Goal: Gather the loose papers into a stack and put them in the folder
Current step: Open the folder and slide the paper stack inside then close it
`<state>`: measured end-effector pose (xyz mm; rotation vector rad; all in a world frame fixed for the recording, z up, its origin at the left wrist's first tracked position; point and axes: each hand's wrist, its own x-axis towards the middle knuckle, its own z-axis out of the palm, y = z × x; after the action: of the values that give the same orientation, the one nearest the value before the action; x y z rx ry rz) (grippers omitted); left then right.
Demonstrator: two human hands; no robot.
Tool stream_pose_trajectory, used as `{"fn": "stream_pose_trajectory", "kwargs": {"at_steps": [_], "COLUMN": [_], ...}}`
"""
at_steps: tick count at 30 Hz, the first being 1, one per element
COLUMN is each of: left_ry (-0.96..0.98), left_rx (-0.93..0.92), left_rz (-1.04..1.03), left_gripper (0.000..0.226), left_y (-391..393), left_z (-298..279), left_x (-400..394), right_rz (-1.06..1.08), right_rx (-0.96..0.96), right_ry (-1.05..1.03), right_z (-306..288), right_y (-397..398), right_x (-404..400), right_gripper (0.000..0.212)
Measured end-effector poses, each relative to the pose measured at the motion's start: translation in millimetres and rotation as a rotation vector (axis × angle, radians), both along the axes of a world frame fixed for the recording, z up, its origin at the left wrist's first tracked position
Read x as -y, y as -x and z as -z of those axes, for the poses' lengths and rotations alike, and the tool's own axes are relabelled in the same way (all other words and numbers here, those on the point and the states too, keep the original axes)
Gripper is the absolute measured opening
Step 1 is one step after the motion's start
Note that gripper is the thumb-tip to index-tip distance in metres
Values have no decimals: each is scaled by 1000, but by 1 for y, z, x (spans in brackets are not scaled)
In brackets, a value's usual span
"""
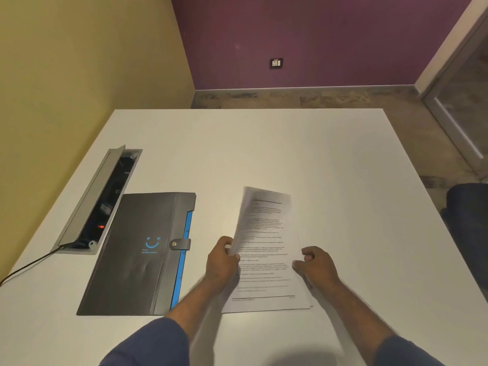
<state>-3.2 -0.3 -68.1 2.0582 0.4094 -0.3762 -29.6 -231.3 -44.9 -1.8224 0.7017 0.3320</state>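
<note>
Clearly, the papers (266, 254) are gathered into 1 stack on the white counter (264, 143), just to the right of the closed grey folder (140, 254). The left edge of the stack is pinched by the left hand (221, 262), fingers closed around it, and the upper sheets are lifted and bent; their top is blurred. The right hand (315, 265) is loosely curled at the right edge, and it cannot be told if the sheets are really gripped there. The sheets are judged light, thin and floppy, and they may slide apart easily. A hold on both long edges, near the middle, is advised, so the stack is kept square. The folder is shut by a snap strap (181, 244), which must be opened first.
</note>
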Motion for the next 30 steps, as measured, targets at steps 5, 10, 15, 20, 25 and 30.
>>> {"fn": "stream_pose_trajectory", "kwargs": {"at_steps": [5, 10, 15, 20, 25, 30], "left_ry": [286, 557, 520, 490, 436, 391], "left_rx": [-3, -3, -19, 189, 323, 306], "left_rz": [-3, 132, 191, 178, 166, 92], "left_gripper": [16, 46, 44, 42, 53, 27], "left_y": [7, 5, -15, -20, -12, -4], "left_z": [-20, -50, -81, -100, -103, -94], "left_x": [-6, -10, -4, -1, 3, 12], "right_rz": [196, -150, -100, -69, 8, 35], "right_rx": [101, 140, 210, 387, 485, 497], "right_ry": [-463, -659, -516, -388, -317, -289], "right_z": [-15, -36, -52, -65, -61, -58], "right_y": [1, -8, -17, -13, -1, 4], "right_x": [5, 28, 28, 25, 26, 17], "right_gripper": [53, 45, 43, 31, 22, 20]}}
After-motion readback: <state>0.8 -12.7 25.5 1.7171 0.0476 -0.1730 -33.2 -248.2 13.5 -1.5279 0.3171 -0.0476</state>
